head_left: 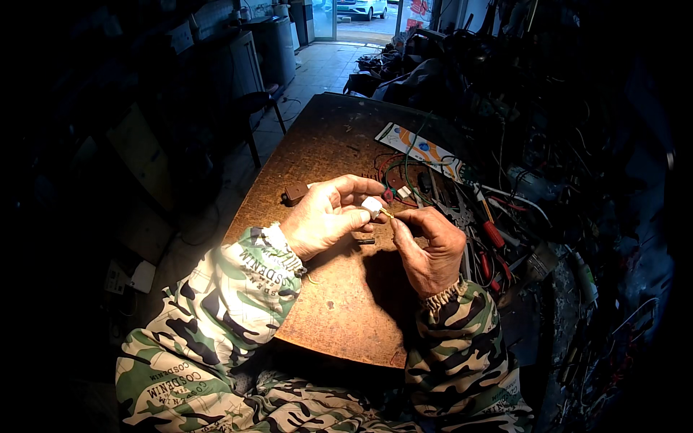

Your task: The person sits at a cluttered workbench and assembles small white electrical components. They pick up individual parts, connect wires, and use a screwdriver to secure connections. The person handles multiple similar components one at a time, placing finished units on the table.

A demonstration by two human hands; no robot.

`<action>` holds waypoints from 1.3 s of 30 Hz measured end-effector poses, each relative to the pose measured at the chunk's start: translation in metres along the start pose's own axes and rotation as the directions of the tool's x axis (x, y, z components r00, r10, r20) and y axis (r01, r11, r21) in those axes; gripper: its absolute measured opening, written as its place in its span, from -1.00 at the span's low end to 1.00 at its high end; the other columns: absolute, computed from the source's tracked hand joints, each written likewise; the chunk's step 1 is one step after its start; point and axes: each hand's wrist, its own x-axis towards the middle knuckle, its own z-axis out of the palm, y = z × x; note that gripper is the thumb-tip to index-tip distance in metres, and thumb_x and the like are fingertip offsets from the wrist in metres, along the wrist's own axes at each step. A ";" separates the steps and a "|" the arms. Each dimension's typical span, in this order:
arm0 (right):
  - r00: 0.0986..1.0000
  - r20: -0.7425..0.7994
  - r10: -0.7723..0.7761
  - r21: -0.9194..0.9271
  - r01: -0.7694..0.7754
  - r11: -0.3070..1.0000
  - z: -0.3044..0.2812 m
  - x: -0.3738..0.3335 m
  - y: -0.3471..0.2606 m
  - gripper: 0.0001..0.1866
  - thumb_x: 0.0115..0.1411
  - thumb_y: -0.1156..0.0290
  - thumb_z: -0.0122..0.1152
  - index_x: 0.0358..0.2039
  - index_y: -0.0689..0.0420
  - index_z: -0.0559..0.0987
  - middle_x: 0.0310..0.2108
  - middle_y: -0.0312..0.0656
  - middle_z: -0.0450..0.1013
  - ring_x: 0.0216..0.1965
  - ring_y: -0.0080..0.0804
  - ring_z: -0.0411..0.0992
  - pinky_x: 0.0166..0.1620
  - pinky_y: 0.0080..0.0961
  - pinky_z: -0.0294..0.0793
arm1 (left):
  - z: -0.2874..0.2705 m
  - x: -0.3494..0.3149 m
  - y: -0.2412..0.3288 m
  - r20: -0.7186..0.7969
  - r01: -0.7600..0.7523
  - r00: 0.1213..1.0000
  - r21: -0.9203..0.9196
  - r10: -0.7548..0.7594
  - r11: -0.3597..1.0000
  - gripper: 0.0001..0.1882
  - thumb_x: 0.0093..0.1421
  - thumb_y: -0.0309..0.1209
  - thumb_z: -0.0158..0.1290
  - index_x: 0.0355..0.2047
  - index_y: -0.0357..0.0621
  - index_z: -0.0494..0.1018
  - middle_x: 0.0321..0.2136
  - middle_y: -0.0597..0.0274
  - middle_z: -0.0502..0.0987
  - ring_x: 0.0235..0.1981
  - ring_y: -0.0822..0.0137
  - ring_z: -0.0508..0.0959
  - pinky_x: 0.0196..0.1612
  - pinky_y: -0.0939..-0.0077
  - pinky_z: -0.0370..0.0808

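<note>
Over the middle of the wooden table (328, 317), my left hand (328, 215) pinches a small white block (372, 207), perhaps a plastic connector housing, between thumb and fingers. My right hand (431, 245) comes in from the right and grips a thin brass-coloured piece (388, 213) with thumb and forefinger. Its tip meets the white block's right side; whether it goes inside is too small to tell. Beneath the hands lies a short dark piece (367, 241). A brown block (295, 192) sits on the table just beyond my left hand, partly covered by it.
Red and green wires (408, 162) and a printed white-and-orange sheet (419, 150) lie at the table's far right. Tools crowd the right edge, among them a red-handled screwdriver (494, 234). A dark stool (254, 108) stands left of the table, and heaped clutter fills the right side.
</note>
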 end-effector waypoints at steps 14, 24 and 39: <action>1.000 0.017 -0.012 0.004 0.012 1.000 0.000 0.001 -0.001 -0.90 0.12 0.58 0.39 -0.32 0.25 0.68 -0.43 -0.12 0.59 -0.43 -0.37 0.60 -0.40 -0.52 0.55 | 0.009 0.001 0.004 0.025 0.030 0.999 0.091 -0.032 0.995 -0.58 0.28 -0.65 0.06 0.16 -0.35 0.38 0.02 0.03 0.56 0.06 0.32 0.57 0.17 0.40 0.53; 0.999 0.023 -0.025 -0.024 0.026 0.999 -0.001 0.002 -0.002 -0.90 0.11 0.59 0.38 -0.32 0.26 0.67 -0.44 -0.11 0.58 -0.44 -0.37 0.59 -0.41 -0.52 0.54 | 0.007 0.002 0.002 0.025 -0.018 1.000 0.136 0.015 0.991 -0.58 0.28 -0.64 0.08 0.16 -0.35 0.39 0.00 0.03 0.58 0.04 0.33 0.58 0.14 0.41 0.55; 0.985 0.079 0.156 0.098 -0.163 0.982 -0.002 -0.002 0.000 -0.92 0.20 0.55 0.32 -0.32 0.30 0.65 -0.45 -0.12 0.57 -0.48 -0.48 0.55 -0.48 -0.56 0.48 | 0.000 0.002 0.001 -0.020 -0.007 1.000 0.065 0.008 0.998 -0.59 0.31 -0.60 0.08 0.17 -0.36 0.36 -0.02 0.05 0.58 -0.03 0.31 0.61 0.04 0.48 0.60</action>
